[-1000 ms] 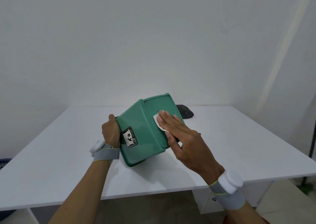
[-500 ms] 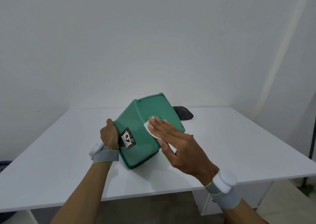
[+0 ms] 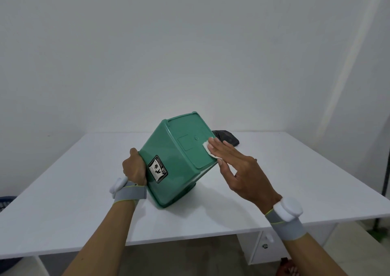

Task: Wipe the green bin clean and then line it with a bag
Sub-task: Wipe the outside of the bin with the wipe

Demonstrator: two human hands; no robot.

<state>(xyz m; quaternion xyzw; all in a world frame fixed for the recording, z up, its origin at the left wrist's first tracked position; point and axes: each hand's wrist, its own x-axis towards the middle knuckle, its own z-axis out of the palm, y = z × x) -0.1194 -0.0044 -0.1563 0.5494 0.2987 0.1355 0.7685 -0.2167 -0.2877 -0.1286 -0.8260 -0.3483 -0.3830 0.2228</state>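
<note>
Tilted green bin [image 3: 175, 159] (wipe [image 3: 207, 149] underhand)

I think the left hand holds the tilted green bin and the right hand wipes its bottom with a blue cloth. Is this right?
Not quite: the cloth is white, not blue, as the head view shows. The rest holds: the left hand holds the tilted green bin and the right hand wipes its bottom.

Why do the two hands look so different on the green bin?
The left hand grips the green bin's side with curled fingers; the right hand lies flat with straight fingers. The left holds no cloth; the right presses a white wipe on the bin's bottom. Both wear grey wristbands.
</note>
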